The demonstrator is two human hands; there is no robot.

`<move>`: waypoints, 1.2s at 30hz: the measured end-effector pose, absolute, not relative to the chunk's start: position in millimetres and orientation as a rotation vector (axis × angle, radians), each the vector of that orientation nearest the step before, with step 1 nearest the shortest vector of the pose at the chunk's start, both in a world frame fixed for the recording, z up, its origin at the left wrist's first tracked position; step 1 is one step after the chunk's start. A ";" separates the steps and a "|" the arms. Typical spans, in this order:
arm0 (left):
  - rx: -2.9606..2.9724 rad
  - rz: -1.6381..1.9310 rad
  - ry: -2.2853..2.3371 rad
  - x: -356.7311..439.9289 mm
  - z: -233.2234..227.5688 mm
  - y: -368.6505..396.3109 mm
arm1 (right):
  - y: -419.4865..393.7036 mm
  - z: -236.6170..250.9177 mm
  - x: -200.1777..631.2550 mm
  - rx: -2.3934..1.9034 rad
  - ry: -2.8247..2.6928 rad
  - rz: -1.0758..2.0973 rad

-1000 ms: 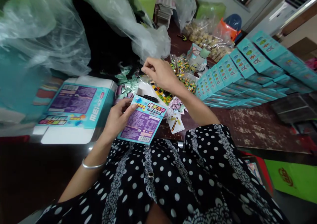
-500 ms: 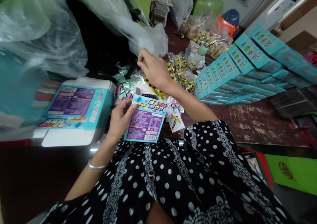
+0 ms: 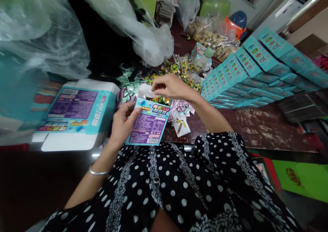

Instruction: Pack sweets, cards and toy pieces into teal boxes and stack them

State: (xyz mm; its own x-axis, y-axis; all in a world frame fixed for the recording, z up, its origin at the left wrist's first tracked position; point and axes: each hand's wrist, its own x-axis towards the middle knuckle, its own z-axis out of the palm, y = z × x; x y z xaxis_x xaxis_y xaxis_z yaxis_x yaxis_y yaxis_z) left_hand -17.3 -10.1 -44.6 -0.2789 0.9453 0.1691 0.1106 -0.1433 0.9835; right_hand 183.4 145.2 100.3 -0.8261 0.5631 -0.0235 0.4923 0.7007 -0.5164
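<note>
My left hand [image 3: 122, 124] grips the left side of a small turquoise and purple printed box [image 3: 148, 125], with the thumb on its front face. The box's open end faces away from me, and a white flap [image 3: 145, 90] stands up there. My right hand [image 3: 174, 86] is over that opening with its fingers curled together; what they hold, if anything, is hidden. Colourful beads [image 3: 162, 100] show just below the fingers. Beside the box lie pink sachets [image 3: 180, 106] and a white card [image 3: 181, 126] with a pickaxe picture.
Several turquoise boxes [image 3: 230, 74] are stacked at right. A larger box [image 3: 74, 112] lies at left, near big clear plastic bags [image 3: 153, 47]. Bagged beads [image 3: 184, 66], green sachets [image 3: 130, 78] and a pale bottle [image 3: 206, 57] sit behind my hands.
My right hand has come down from above the box to its open end. The black piece that showed at the opening is out of sight. My left hand keeps its hold.
</note>
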 end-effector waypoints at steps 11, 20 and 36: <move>1.260 1.446 1.349 0.6 -48.6 -18.4 | 158.3 86.7 192.1 -0.592 -2.924 1.763; 1.332 1.428 1.368 5.7 -58.4 -9.8 | 109.7 83.0 176.8 -1.014 -3.026 0.981; 1.319 1.468 1.463 6.0 -66.8 -24.5 | 85.4 59.7 211.3 -1.117 -2.363 0.959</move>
State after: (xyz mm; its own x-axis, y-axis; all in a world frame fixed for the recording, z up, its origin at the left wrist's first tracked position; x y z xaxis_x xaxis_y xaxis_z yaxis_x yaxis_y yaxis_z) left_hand 6.0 -24.5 -66.8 -0.2628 0.9453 0.1930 0.1896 -0.1455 0.9710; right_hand 211.3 85.4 59.7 -0.6249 0.7802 0.0295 0.5390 0.4584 -0.7066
